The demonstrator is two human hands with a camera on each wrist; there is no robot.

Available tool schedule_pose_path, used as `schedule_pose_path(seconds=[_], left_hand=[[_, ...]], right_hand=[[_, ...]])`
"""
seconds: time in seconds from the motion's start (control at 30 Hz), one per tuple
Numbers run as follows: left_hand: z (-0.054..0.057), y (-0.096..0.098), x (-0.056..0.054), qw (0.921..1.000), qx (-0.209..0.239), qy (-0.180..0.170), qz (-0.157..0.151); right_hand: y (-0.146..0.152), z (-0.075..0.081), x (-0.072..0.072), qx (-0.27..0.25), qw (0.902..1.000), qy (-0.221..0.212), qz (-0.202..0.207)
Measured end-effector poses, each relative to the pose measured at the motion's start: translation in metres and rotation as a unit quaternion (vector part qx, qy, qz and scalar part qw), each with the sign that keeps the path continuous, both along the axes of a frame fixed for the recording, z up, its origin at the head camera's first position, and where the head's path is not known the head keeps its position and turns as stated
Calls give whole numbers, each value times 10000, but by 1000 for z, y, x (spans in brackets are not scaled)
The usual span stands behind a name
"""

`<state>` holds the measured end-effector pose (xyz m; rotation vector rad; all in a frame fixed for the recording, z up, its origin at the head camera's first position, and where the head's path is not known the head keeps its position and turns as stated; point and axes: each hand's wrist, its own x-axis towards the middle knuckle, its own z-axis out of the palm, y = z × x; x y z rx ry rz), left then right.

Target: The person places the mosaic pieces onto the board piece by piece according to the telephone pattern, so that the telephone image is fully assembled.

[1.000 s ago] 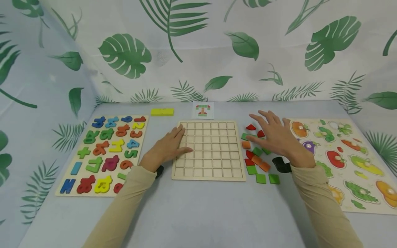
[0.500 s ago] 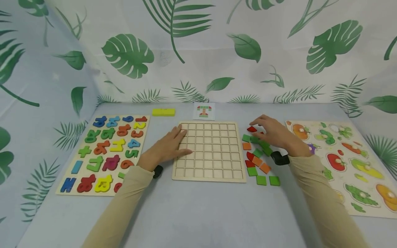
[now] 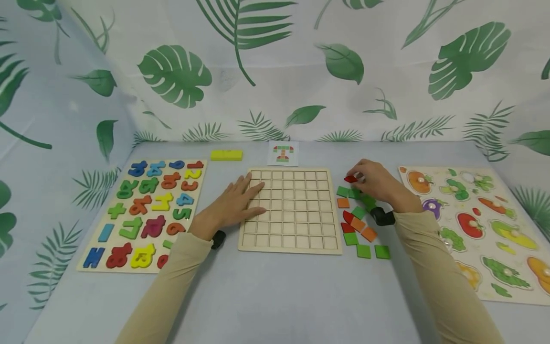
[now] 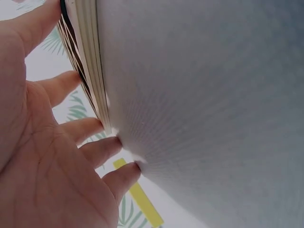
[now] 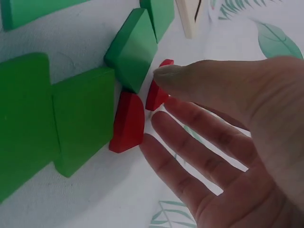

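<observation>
My left hand lies with spread fingers on the left edge of a wooden grid board. In the left wrist view, the fingertips touch the board's side. At the back of the loose pieces, my right hand pinches a red quarter-round piece between thumb and fingers. The right wrist view shows the thumb on that red piece, with a second red piece and green square tiles close by. A pattern card lies behind the board.
A number puzzle board lies on the left, a vegetable puzzle board on the right. A yellow block sits at the back. Several green tiles, orange tiles and red pieces are scattered right of the grid.
My right hand has come down from above the pieces, its fingers closing onto a red quarter-round piece. The left hand remains on the board's edge, its index finger shifted slightly.
</observation>
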<state>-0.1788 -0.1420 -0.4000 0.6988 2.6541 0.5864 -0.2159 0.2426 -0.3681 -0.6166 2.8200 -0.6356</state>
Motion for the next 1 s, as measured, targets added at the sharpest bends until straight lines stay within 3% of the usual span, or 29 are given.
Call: schedule_pose_path(seconds=[0.3, 0.83, 1.0], left_hand=[[1, 1, 2, 9996, -279, 68, 81], [-3, 2, 3, 9993, -321, 31, 164], [-3, 2, 1, 9993, -345, 59, 150]], right_hand=[[-2, -3, -5, 25, 9999, 121, -19], [0, -5, -4, -49, 9995, 1, -296], [-2, -4, -5, -99, 9995, 231, -210]])
